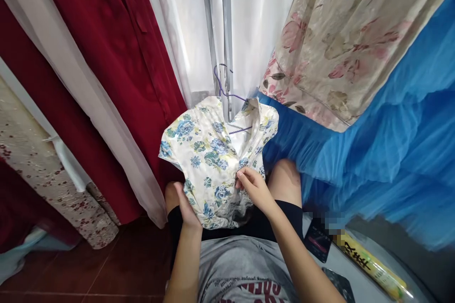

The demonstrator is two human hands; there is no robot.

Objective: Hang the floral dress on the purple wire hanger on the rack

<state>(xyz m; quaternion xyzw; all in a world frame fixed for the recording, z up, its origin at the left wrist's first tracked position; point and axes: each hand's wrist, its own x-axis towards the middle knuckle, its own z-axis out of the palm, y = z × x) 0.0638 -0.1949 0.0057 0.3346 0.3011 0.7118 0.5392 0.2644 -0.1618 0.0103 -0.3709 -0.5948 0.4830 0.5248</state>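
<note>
A white short-sleeved blouse (208, 156) with blue and green flowers lies over my lap, its V-shaped neck pointing away from me. A purple wire hanger (221, 86) sits inside it, the hook standing out above the collar. At the blouse's lower left side, my left hand (187, 208) holds the edge, its fingers mostly hidden by the cloth. With thumb and fingertips closed, my right hand (251, 186) pinches the front opening just below the neckline. Whether a button is between those fingers cannot be seen.
Dark red cloth (117, 57) hangs at left and white cloth (259, 23) behind. A beige floral garment (334, 42) and blue tulle (384, 161) hang at right. Grey metal poles (226, 19) stand ahead. A phone-like dark object (318, 241) and a yellow packet (377, 267) lie at lower right.
</note>
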